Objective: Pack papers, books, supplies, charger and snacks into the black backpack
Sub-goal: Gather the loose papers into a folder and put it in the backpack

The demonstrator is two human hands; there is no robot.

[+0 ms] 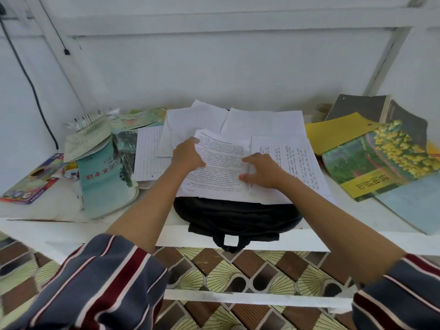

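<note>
The black backpack (238, 217) lies flat on the white desk (54, 210), its handle hanging over the front edge. Loose papers (264, 120) are spread over its upper half. My left hand (187, 154) grips the left edge of a printed sheet (219, 167) that lies on top. My right hand (262, 170) rests with spread, slightly curled fingers on the sheet's right edge, beside a handwritten lined page (297, 163). Books lie on both sides: a teal book (104, 182) on the left and a book with yellow flowers (381, 160) on the right.
A spiral-bound booklet (88, 134) and a colourful box (31, 184) sit at the far left. A yellow folder (338, 132) and a grey notebook (357, 108) lie at the back right. A black cable (31, 84) hangs on the white wall. Patterned floor tiles show below the desk.
</note>
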